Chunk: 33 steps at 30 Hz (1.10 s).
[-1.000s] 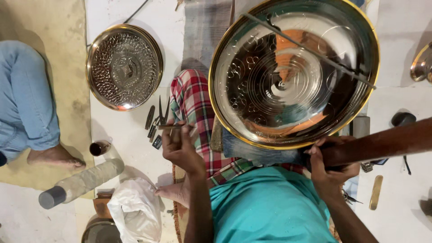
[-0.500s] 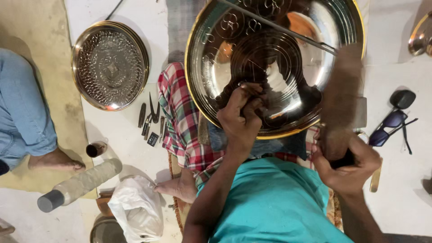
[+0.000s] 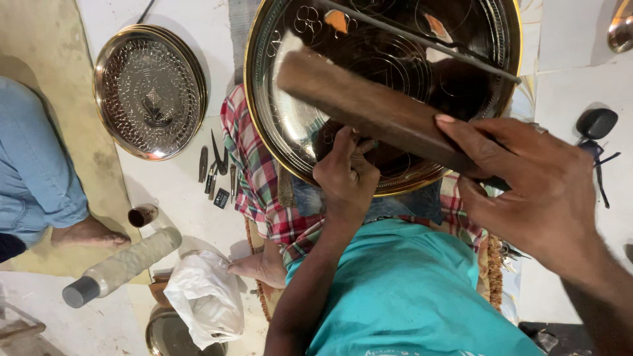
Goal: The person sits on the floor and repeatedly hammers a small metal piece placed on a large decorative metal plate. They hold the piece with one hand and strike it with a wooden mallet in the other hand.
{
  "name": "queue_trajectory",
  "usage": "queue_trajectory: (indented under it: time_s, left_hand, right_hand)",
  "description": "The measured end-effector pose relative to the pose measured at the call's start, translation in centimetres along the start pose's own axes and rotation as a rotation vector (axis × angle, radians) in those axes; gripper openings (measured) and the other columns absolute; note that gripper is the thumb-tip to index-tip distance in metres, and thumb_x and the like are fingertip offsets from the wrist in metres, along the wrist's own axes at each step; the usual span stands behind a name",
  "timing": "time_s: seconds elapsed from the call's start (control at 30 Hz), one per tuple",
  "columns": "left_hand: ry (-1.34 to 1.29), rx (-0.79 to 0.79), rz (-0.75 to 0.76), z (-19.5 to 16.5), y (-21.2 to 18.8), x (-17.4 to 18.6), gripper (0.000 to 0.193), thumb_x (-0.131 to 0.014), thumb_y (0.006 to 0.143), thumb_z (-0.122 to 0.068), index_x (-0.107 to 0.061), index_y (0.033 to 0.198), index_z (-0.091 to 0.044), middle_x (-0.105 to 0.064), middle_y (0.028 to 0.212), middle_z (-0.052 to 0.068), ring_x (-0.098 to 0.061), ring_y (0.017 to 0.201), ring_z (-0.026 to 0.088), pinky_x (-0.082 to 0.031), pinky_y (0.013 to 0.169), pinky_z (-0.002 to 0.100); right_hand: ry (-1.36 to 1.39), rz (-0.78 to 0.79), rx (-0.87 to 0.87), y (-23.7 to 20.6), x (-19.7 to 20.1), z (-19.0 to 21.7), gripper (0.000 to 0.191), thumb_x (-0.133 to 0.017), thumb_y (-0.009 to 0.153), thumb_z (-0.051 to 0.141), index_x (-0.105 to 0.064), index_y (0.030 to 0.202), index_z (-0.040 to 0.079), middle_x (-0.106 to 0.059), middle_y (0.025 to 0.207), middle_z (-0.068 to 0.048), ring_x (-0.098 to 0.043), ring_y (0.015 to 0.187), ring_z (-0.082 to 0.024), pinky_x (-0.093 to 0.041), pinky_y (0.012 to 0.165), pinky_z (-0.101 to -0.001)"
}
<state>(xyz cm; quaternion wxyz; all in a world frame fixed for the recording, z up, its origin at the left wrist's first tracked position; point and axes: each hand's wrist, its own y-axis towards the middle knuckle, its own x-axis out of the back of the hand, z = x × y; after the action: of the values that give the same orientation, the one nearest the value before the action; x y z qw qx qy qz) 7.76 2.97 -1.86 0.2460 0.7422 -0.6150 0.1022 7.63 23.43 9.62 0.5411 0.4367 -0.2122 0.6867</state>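
A large shiny round metal plate [image 3: 461, 39] with engraved circles rests on my lap, over a plaid cloth [image 3: 254, 165]. My left hand [image 3: 346, 175] presses on the plate's near part, fingers pinched around a small chisel that is mostly hidden. Held close to the camera, my right hand [image 3: 527, 184] grips a thick brown wooden stick [image 3: 369, 109] that slants above the plate. A thin metal rod [image 3: 422, 41] lies across the plate's far side.
A smaller engraved plate [image 3: 150, 92] lies on the floor at left, with several small chisels [image 3: 214, 171] beside it. A small cup [image 3: 142, 214], a bottle [image 3: 122, 266] and a white bag [image 3: 204, 296] sit nearer. Another person's jeans leg [image 3: 33, 178] is far left. A dark object [image 3: 597, 125] lies at right.
My left hand went from the floor tools onto the plate and stays there. My right hand lifted the wooden stick from low on the right up over the plate.
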Motion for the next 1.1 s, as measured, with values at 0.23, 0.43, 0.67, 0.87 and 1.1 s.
queue_trajectory:
  time_s: [0.23, 0.43, 0.67, 0.87, 1.1]
  left_hand:
    - [0.188, 0.010, 0.006, 1.4, -0.7, -0.4, 0.048, -0.055, 0.078, 0.013, -0.068, 0.123, 0.000, -0.066, 0.074, 0.019, -0.068, 0.061, 0.030, -0.053, 0.057, 0.038]
    - [0.060, -0.139, 0.016, 2.2, -0.5, -0.3, 0.041, -0.054, 0.079, 0.009, -0.063, 0.118, -0.002, -0.071, 0.089, 0.018, -0.074, 0.080, 0.033, -0.059, 0.070, 0.038]
    - [0.088, -0.222, 0.190, 2.8, 1.0, 0.8, 0.034, -0.060, 0.081, 0.009, -0.068, 0.110, -0.006, -0.073, 0.092, 0.015, -0.074, 0.082, 0.032, -0.061, 0.074, 0.039]
    - [0.099, -0.308, 0.522, 2.4, 4.0, 2.4, 0.032, -0.067, 0.071, 0.003, -0.063, 0.101, -0.006, -0.068, 0.079, 0.013, -0.073, 0.075, 0.030, -0.060, 0.071, 0.040]
    - [0.014, -0.445, 0.749, 1.0, 7.2, 3.5, 0.061, -0.069, 0.072, 0.003, -0.062, 0.132, -0.003, -0.071, 0.091, 0.017, -0.071, 0.075, 0.030, -0.057, 0.071, 0.038]
  right_hand:
    - [-0.398, 0.337, 0.170, 3.2, 2.8, 1.1, 0.088, -0.078, 0.062, 0.022, -0.060, 0.148, 0.026, -0.072, 0.104, -0.006, -0.067, 0.066, -0.019, -0.053, 0.052, -0.0311]
    - [-0.352, 0.295, 0.101, 2.6, 1.7, -0.3, 0.082, -0.077, 0.069, 0.014, -0.058, 0.148, 0.025, -0.072, 0.107, -0.003, -0.062, 0.059, -0.018, -0.049, 0.048, -0.0318]
    - [-0.177, 0.232, 0.014, 0.5, 0.5, -2.7, 0.081, -0.075, 0.068, 0.011, -0.059, 0.148, 0.017, -0.071, 0.104, -0.009, -0.061, 0.057, -0.017, -0.051, 0.052, -0.0317]
    - [-0.014, 0.097, -0.054, -1.6, -0.9, -2.8, 0.073, -0.075, 0.071, 0.006, -0.065, 0.143, 0.010, -0.071, 0.109, -0.015, -0.066, 0.073, -0.025, -0.053, 0.062, -0.0368]
    - [0.316, -0.168, -0.243, -5.9, -3.6, -2.8, 0.073, -0.070, 0.069, -0.005, -0.058, 0.141, -0.004, -0.068, 0.108, -0.023, -0.066, 0.087, -0.022, -0.053, 0.076, -0.0304]
